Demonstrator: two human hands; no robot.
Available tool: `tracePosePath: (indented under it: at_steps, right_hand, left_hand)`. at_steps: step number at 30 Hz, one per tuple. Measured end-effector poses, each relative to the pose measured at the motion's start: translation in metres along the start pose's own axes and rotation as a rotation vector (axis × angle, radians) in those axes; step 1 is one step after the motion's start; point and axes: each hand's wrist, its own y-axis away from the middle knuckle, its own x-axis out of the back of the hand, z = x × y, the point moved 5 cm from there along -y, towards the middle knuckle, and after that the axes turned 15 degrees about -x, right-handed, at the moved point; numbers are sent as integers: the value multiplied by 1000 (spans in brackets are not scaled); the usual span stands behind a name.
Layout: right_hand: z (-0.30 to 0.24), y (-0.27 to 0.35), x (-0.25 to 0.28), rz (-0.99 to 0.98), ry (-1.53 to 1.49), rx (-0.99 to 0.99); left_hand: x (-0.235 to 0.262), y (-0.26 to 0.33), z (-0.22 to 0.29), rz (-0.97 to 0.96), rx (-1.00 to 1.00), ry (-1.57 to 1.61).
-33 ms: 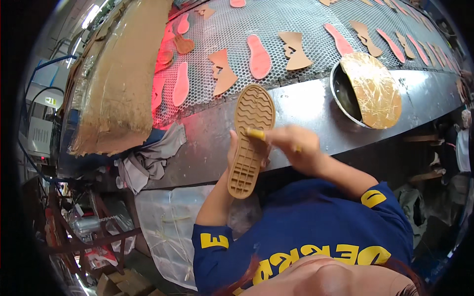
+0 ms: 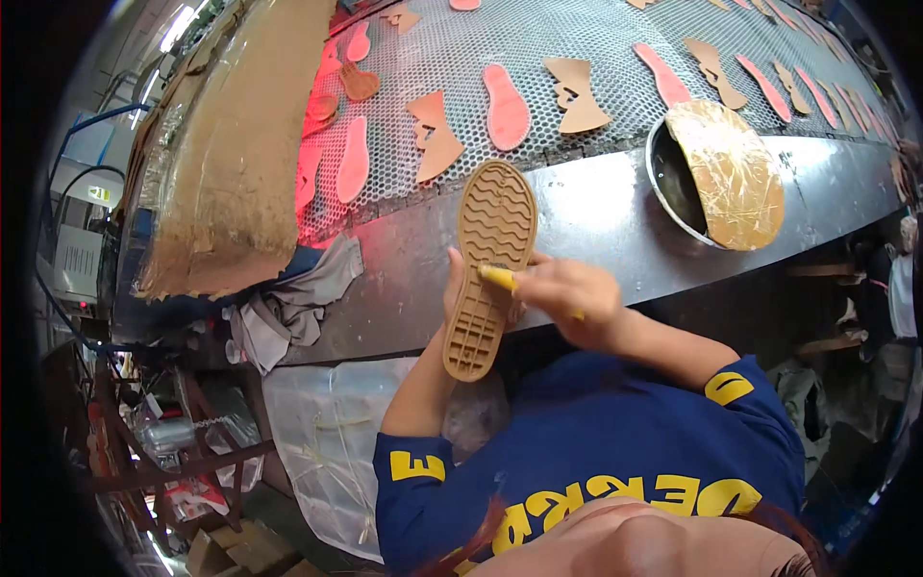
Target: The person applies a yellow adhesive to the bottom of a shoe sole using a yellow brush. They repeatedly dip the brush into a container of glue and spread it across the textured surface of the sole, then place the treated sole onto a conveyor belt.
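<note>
Right grip: your right hand [image 2: 569, 296] is curled shut around a yellow tool [image 2: 500, 277], its tip on the tan shoe sole [image 2: 486, 264].
Left grip: your left hand [image 2: 460, 293] sits behind the sole, fingers wrapped round its edge, holding it tread-up.
Sole: it stands near the picture's centre, above the front edge of the metal counter [image 2: 596, 207], heel at 6 o'clock, toe at 12.
At 2 o'clock: a round metal pot [image 2: 673, 188] on the counter, a glue-caked board [image 2: 735, 173] lying across it.
At 12 o'clock: a mesh conveyor [image 2: 577, 29] carrying pink insoles [image 2: 505, 106] and tan cut pieces [image 2: 577, 94].
At 9 o'clock: a grey rag [image 2: 288, 308] hanging off the counter's end, below a brown crusted sheet [image 2: 231, 144].
</note>
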Motion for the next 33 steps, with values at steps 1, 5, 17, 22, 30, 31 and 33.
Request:
tracePosePath:
  at_steps: [1,5,17,22,30,31,33]
  right_hand:
    - [-7,6,3,-37,-26,21]
    - [50,-28,33,118,-2,-237]
    - [44,-4,-8,4,-208,-456]
    - [-21,30,-34,15,140,28]
    - [5,11,32,145,-200,-275]
    - [4,8,45,165,-153,-228]
    - [13,10,67,216,-162,-291]
  left_hand:
    - [3,0,-2,-11,13,12]
    - [9,5,-8,-195,99,185]
    - [43,1,-19,-37,134,351]
    - [52,-9,-18,32,26,136]
    - [75,-14,-21,242,19,-196]
    - [79,-14,-26,124,69,-87]
    - [78,-17,-38,60,160,105]
